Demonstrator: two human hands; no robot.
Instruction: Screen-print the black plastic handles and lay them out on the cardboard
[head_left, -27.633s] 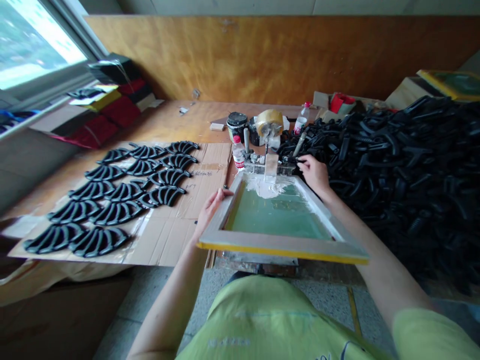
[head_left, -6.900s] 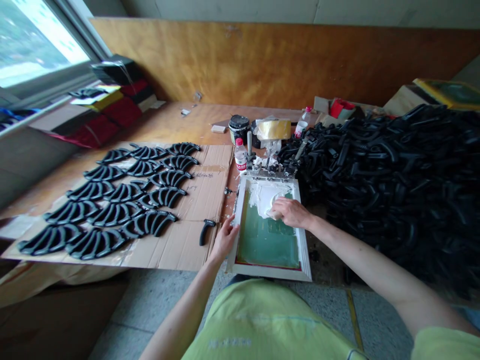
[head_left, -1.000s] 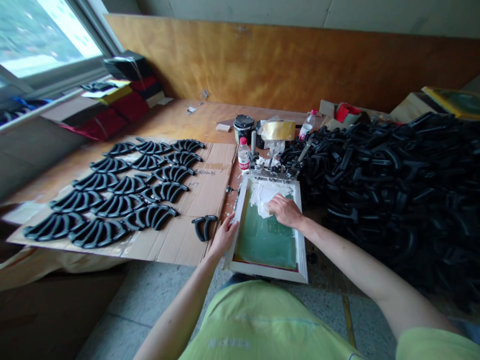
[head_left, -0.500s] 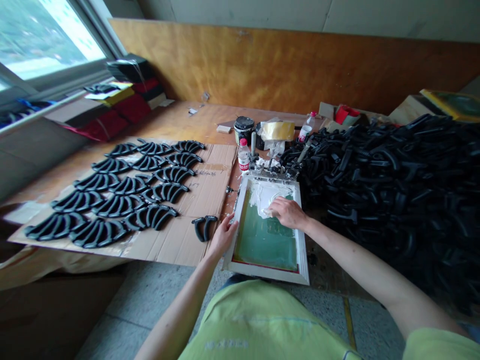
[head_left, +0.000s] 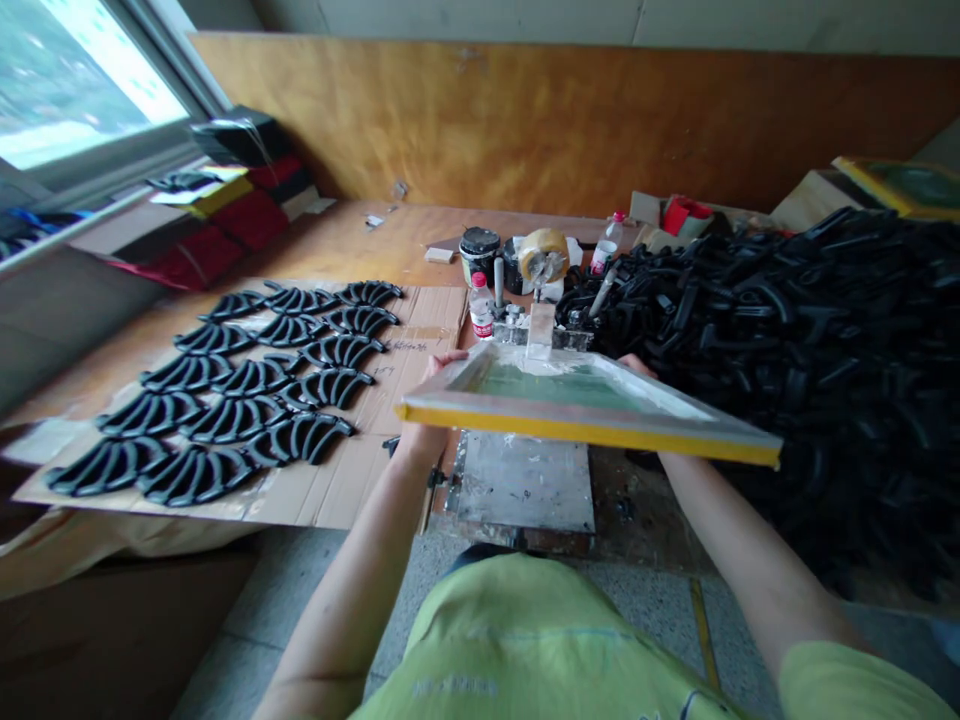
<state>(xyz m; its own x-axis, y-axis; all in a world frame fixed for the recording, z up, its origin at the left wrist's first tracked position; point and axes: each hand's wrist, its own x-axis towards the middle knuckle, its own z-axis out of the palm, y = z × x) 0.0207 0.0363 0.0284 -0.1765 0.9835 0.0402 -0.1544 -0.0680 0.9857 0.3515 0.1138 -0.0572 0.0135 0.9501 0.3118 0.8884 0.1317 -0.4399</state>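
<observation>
A screen-printing frame with a green mesh is tilted up, its near edge raised above a flat metal base plate. My left hand grips the frame's left side, fingers partly over the rim. On the right side, my right hand also holds the frame, most of it hidden behind the rim. White paste lies at the mesh's far end, where a pale squeegee-like block stands upright. A hinge clamp is behind the frame.
Rows of black curved handles lie on cardboard at left. A large heap of black handles fills the right. Behind the frame stand a red-capped bottle, a paint tub and a tape roll.
The frame's near edge has swung up, baring the metal plate. My right hand has left the white paste for the frame's right side; the squeegee-like block now stands at the far end.
</observation>
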